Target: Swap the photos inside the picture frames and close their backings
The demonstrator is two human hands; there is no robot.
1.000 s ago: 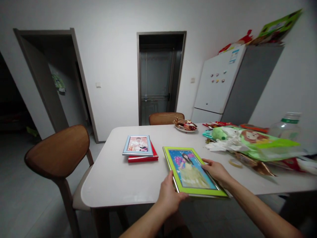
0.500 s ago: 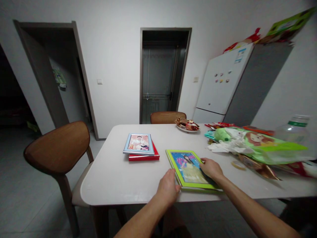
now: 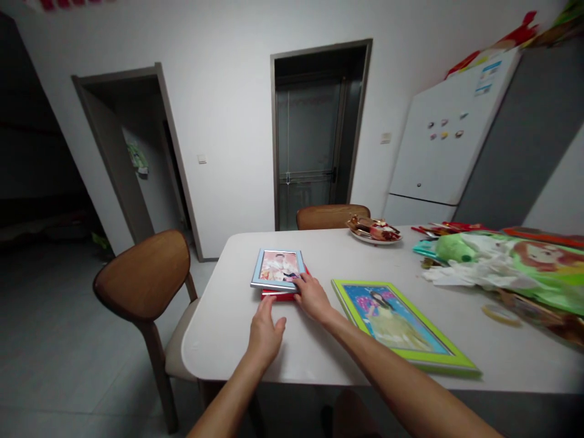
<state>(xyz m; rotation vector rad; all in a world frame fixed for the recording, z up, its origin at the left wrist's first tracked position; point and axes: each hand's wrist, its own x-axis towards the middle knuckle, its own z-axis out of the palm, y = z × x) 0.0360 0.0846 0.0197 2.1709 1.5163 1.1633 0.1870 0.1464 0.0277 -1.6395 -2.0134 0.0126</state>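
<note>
A light blue picture frame point(image 3: 279, 268) lies on top of a red frame point(image 3: 277, 295) on the white table point(image 3: 219, 331). My right hand point(image 3: 312, 297) is at the near right corner of this stack, its fingers on the blue frame's edge and its thumb by the red one. Just in front of the stack is my left hand point(image 3: 266, 331), fingers apart with nothing in it. To the right, a green picture frame point(image 3: 401, 322) showing a figure in a yellow dress lies flat, untouched.
A plate of wrapped items point(image 3: 375, 231) stands at the back. Green and white packaging point(image 3: 488, 261) and a tape roll point(image 3: 500, 315) lie on the right. Wooden chairs stand at the left point(image 3: 143, 274) and behind the table point(image 3: 333, 216).
Both hands have left the green frame and moved left to the stack of blue and red frames. The view has turned, so the whole scene has shifted.
</note>
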